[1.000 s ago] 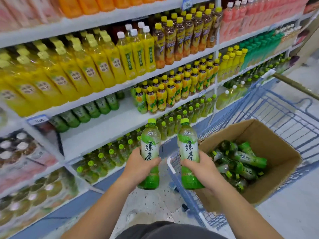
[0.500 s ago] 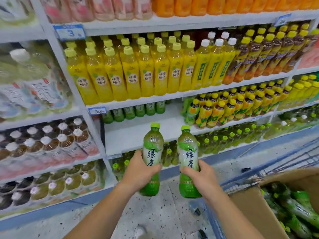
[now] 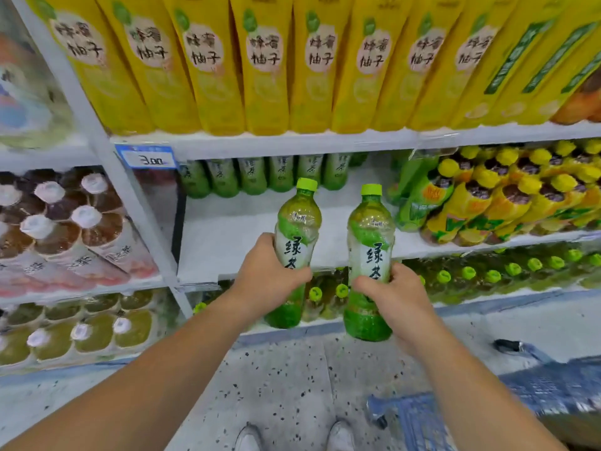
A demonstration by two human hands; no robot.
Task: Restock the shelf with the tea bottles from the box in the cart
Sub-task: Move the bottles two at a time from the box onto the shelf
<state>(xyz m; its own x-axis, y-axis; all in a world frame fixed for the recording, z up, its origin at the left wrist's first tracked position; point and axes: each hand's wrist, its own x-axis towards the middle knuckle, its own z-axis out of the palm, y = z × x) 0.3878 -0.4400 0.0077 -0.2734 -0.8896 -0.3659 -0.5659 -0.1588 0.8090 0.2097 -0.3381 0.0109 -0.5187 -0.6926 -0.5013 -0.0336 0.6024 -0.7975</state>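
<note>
Okay, two tea bottles, one per hand. Left grip [image 3: 270, 281] is clenched round the left bottle [image 3: 297, 222] at its label, thumb across the front. Right grip [image 3: 395, 299] is grasping the right bottle [image 3: 370, 229] the same way. Both bottles are upright, caps up, labels facing the camera. They are just beside each other, not touching, held out in front of the middle shelf [image 3: 227, 236]. Likely reason: upright and label-out means they can go straight onto the board with no turning. The shelf has a wide bare patch at the front. A back row [image 3: 253, 177] of the same green tea stands against the rear, so that gap looks like the target. Each bottle's neck rises above its grip and its base pokes out below; neither touches the shelf. Cart [image 3: 422, 424] corner shows at lower right. Judged: carrying, placing not yet done.
</note>
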